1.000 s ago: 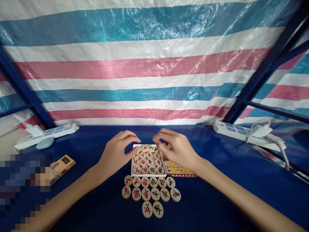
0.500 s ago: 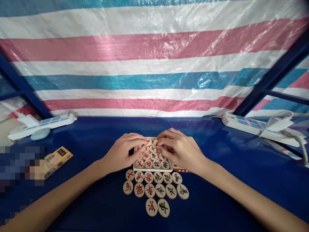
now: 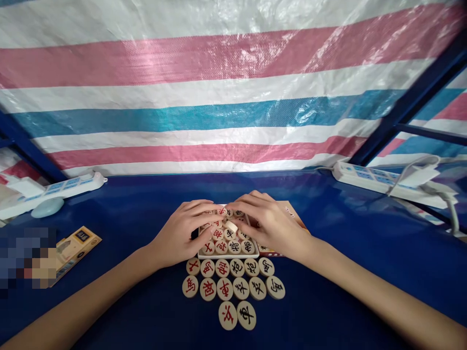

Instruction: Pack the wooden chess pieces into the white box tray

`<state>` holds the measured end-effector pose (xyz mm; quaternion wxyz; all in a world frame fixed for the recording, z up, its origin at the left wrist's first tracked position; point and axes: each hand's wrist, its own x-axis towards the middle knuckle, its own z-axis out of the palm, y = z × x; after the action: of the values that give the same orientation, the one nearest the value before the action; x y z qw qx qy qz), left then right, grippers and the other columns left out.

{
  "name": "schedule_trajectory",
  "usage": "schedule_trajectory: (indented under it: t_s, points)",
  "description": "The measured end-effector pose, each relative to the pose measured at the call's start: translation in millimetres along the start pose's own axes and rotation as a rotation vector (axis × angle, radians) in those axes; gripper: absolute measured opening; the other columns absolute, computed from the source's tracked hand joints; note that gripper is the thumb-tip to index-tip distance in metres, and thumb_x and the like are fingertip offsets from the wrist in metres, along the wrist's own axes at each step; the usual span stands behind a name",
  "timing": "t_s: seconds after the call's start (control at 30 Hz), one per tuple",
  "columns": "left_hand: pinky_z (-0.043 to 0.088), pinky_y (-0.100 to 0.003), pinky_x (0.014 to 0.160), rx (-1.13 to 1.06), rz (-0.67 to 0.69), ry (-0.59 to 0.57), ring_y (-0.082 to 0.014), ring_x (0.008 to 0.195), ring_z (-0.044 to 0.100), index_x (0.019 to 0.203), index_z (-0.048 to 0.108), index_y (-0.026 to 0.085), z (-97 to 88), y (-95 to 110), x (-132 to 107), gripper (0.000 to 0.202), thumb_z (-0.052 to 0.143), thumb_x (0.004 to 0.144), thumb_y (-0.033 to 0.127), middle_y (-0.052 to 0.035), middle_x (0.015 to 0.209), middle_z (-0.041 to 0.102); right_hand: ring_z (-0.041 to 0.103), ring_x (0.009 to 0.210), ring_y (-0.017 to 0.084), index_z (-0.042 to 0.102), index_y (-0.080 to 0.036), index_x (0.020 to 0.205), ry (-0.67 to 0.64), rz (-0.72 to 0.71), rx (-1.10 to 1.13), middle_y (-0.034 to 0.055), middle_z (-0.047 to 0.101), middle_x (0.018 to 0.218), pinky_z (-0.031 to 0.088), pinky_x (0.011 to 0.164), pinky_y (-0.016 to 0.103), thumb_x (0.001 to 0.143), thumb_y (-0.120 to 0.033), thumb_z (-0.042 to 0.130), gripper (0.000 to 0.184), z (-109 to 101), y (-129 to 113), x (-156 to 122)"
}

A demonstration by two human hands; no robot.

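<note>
The person's left hand [image 3: 184, 231] arches over the left side of a white tray [image 3: 228, 256] on the blue table [image 3: 153, 311], fingers reaching across the far left corner, thumb well apart from them and touching the pieces along that side. Nothing is visibly pinched there, and a plain gap shows between thumb and fingers. To its right, the tray is filled with round pieces [image 3: 234, 247], mostly lying flat with red or black characters upward. Near the tray's middle, one raised piece [image 3: 231, 226] stands tipped on the others, its pale rim showing as a band that slopes down toward the right. It lies between the two hands, right of the left thumb and just beside the right thumb, so the right hand [image 3: 270, 218] is the nearer. That hand curls in from the right, fingers bent over the far edge; whether its thumb presses the raised piece, the view cannot tell. Partly behind the right hand lies a printed box [image 3: 294, 214], just beside the tray
</note>
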<state>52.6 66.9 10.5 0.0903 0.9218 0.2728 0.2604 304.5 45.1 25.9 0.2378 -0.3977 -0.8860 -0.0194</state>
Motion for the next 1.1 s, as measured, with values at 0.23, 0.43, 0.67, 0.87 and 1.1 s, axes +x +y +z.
schedule_trajectory:
  t_s: [0.23,0.43,0.67,0.87,1.1]
  points:
    - [0.043,-0.043,0.103,0.001,-0.033,0.008,-0.023,0.127,0.051,0.129,0.058,0.029,-0.3,3,2,0.034,0.046,0.098,0.021,-0.0031,0.134,0.06,0.056,0.096,0.019,0.064,-0.021,0.118,-0.041,-0.01,0.105,0.0051,0.066,0.104,0.04,0.085,0.037,0.098,-0.027,0.05,0.024,-8,-13,-3]
    - [0.039,-0.047,0.109,0.028,-0.067,0.015,-0.0245,0.135,0.043,0.137,0.052,0.032,-0.7,1,4,0.039,0.045,0.1,0.023,-0.0024,0.142,0.053,0.055,0.099,0.02,0.066,-0.024,0.107,-0.082,-0.05,0.141,0.0035,0.066,0.105,0.038,0.086,0.037,0.095,-0.039,0.059,0.02,-4,-22,-4]
    - [0.038,-0.044,0.109,0.007,-0.016,-0.012,-0.0209,0.132,0.047,0.123,0.062,0.029,2.0,0,3,0.031,0.043,0.101,0.019,0.0002,0.134,0.06,0.056,0.1,0.019,0.063,-0.025,0.103,-0.082,-0.04,0.132,0.0005,0.066,0.105,0.036,0.09,0.037,0.092,-0.026,0.06,0.012,-1,-22,-5]
    - [0.041,-0.042,0.106,-0.055,-0.061,0.051,-0.0209,0.127,0.05,0.128,0.057,0.028,2.1,-1,5,0.031,0.048,0.099,0.021,-0.0018,0.131,0.06,0.053,0.089,0.018,0.062,-0.023,0.097,-0.074,0.017,0.097,-0.0002,0.065,0.091,0.035,0.082,0.035,0.092,-0.029,0.058,0.008,-5,-19,-2]
    - [0.042,-0.043,0.107,-0.08,-0.13,0.046,-0.0186,0.127,0.052,0.129,0.056,0.032,9.2,6,13,0.034,0.048,0.098,0.019,0.0021,0.129,0.063,0.053,0.089,0.021,0.061,-0.021,0.099,-0.053,0.076,-0.039,0.0015,0.064,0.089,0.033,0.077,0.035,0.092,-0.027,0.059,0.01,-4,-12,-2]
